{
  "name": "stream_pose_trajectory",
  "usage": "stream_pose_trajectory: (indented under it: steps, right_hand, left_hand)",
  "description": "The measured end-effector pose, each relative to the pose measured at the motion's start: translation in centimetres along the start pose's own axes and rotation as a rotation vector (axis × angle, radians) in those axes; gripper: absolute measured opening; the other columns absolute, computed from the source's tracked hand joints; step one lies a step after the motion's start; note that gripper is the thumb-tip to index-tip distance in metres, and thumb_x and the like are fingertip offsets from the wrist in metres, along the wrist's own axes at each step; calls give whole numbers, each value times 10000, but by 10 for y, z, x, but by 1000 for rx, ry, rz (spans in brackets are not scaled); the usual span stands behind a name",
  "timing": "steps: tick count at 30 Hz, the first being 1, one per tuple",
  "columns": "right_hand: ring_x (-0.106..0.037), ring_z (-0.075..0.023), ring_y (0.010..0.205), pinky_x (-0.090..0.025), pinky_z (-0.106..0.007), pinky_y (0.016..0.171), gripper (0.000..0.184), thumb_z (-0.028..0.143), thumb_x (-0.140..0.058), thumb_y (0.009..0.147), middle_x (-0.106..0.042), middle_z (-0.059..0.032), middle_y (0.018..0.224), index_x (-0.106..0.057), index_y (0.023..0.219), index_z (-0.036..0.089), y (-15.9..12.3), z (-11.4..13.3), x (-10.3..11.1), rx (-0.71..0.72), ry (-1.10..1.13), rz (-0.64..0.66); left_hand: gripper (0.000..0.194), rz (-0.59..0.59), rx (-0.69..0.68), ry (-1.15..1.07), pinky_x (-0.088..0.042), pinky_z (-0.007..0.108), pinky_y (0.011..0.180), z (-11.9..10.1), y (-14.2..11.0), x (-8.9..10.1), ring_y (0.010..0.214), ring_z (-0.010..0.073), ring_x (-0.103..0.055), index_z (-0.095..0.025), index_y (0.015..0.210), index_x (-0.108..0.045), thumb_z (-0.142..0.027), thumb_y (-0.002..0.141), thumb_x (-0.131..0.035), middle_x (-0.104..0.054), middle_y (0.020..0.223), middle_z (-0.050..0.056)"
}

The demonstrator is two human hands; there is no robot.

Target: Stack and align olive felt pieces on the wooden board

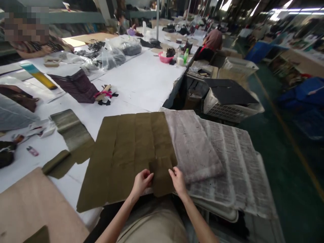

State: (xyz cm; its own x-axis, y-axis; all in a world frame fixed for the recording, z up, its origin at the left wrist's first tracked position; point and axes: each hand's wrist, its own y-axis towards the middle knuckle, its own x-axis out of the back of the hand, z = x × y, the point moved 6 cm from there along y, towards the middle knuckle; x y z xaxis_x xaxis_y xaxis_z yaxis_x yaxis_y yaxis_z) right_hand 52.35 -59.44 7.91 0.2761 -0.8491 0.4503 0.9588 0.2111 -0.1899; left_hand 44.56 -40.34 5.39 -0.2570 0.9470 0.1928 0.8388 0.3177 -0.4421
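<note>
Between my two hands is a small olive-green fabric piece, pinched at its left edge by my left hand and at its right edge by my right hand. It lies over the near right corner of several olive fabric strips set side by side. Under and to the right of the strips is a worn greyish board. More olive pieces lie to the left on the white table, one of them with a folded edge.
A wooden board is at the near left. Farther back are a stack of dark maroon pieces, plastic bags and a pink basket. White crates stand right of the table. Other people are at the tables beyond.
</note>
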Motion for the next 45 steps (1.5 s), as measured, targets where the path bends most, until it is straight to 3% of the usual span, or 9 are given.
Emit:
stream_pose_trajectory:
  steps: [6, 13, 18, 27, 38, 45]
  right_hand:
    - [-426, -125, 507, -260, -246, 516, 374, 490, -405, 886, -507, 26, 544, -477, 644, 215, 39, -14, 18, 2, -259, 20]
    - [-564, -147, 620, -234, -257, 535, 289, 395, -449, 910, -650, -30, 725, -572, 726, 209, 53, -8, 21, -51, -535, 55]
    - [-601, -140, 682, -241, -254, 551, 229, 355, -482, 920, -678, -33, 838, -592, 785, 207, 58, -5, 21, -59, -597, 82]
    - [-602, -133, 664, -230, -253, 536, 228, 365, -484, 933, -673, -27, 822, -594, 808, 210, 63, -2, 22, -60, -654, 97]
    - [-619, -148, 636, -207, -257, 521, 230, 381, -495, 928, -686, -31, 744, -596, 802, 218, 68, -6, 23, -91, -684, 140]
    - [-648, -153, 680, -273, -234, 535, 239, 400, -477, 936, -694, -36, 775, -601, 855, 213, 70, -7, 21, -111, -760, 160]
  left_hand:
    - [318, -47, -32, 224, -320, 211, 448, -21, 32, -15, 419, 106, -472, -193, 640, -482, -474, 780, -533, -488, 464, -52]
    - [269, -76, 15, 357, -312, 210, 433, -30, 53, -17, 393, 97, -481, -180, 672, -534, -406, 817, -523, -537, 516, -39]
    - [250, -71, 88, 413, -299, 205, 426, -29, 56, -19, 373, 91, -474, -174, 675, -550, -374, 824, -539, -548, 502, -36]
    - [259, -84, 148, 455, -282, 205, 412, -27, 57, -19, 362, 95, -480, -180, 674, -548, -392, 823, -545, -560, 506, -36]
    - [275, -104, 138, 505, -304, 203, 428, -28, 58, -20, 364, 96, -499, -184, 676, -547, -412, 829, -530, -568, 509, -37]
    - [283, -111, 138, 536, -320, 204, 430, -28, 58, -21, 362, 93, -504, -184, 682, -555, -422, 832, -525, -562, 497, -41]
